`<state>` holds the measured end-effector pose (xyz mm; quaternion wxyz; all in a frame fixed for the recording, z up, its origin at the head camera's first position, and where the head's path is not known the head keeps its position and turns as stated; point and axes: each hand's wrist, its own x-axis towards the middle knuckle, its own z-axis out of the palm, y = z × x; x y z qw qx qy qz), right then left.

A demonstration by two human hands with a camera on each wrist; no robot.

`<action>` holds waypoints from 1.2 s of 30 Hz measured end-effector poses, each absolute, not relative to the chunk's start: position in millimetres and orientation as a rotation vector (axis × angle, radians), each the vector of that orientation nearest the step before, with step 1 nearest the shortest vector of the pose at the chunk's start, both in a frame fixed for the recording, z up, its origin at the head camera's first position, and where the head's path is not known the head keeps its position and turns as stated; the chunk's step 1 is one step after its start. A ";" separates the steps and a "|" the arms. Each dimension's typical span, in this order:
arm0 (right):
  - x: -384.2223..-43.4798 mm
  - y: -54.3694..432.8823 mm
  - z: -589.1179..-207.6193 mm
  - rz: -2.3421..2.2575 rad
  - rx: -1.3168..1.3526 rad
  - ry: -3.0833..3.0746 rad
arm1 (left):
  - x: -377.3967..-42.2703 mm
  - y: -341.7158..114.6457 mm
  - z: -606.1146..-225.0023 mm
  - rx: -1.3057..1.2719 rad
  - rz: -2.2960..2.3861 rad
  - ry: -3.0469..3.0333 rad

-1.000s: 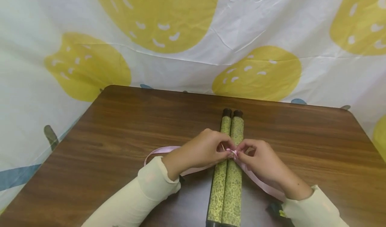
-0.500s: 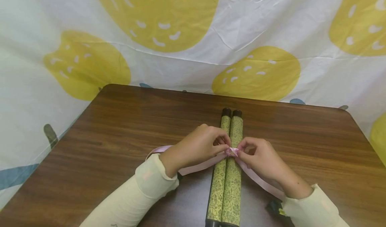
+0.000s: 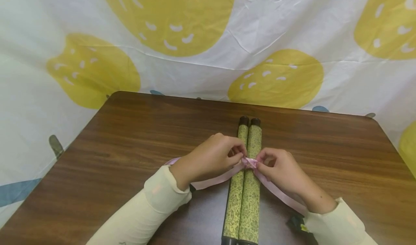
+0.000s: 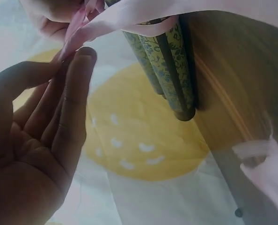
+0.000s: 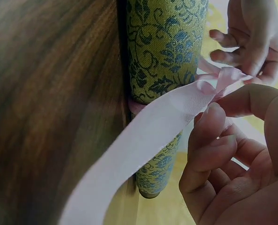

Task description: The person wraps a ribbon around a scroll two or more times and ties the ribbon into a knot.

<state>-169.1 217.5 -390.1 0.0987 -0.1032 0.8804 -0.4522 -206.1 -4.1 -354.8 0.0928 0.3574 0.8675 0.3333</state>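
Observation:
Two hanging scrolls [image 3: 249, 205] in green-gold floral brocade lie side by side, their far ends capped in dark knobs. A pink satin ribbon [image 3: 214, 181] goes round their middle, twisted into a small knot or loop on top. My left hand [image 3: 209, 160] pinches the ribbon end at the left of this twist, thumb against fingers, as the left wrist view shows. On the other side my right hand [image 3: 282, 169] pinches the ribbon between thumb and index finger. A loose ribbon tail [image 5: 134, 140] curves down past the brocade in the right wrist view.
The scrolls rest on a brown wood-grain table [image 3: 156, 129] with rounded far corners. Behind it hangs a white cloth [image 3: 201, 75] printed with large yellow fruit shapes. A dark wrist strap [image 3: 295, 223] shows by the right cuff.
My left hand has drawn slightly left and away from the knot, still pinching the ribbon. More of the pink twist shows between the hands. The right hand has barely moved.

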 end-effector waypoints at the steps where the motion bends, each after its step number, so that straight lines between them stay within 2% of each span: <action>1: -169.0 217.8 -390.3 -1.342 -0.305 2.603 | -206.1 -3.3 -354.9 1.041 1.020 2.567; 14: -170.0 219.1 -386.7 -1.343 -0.311 2.654 | -204.5 2.0 -358.5 0.863 1.437 2.265; 23: -170.6 226.9 -381.6 -1.506 -0.303 2.560 | -208.9 -1.5 -365.2 0.933 1.311 2.168; 29: -175.1 231.4 -375.1 -1.650 -0.318 2.420 | -206.1 -5.6 -366.2 0.896 1.420 2.161; 36: -175.5 234.6 -370.5 -1.553 -0.363 2.459 | -206.0 -3.6 -369.8 0.862 1.421 2.329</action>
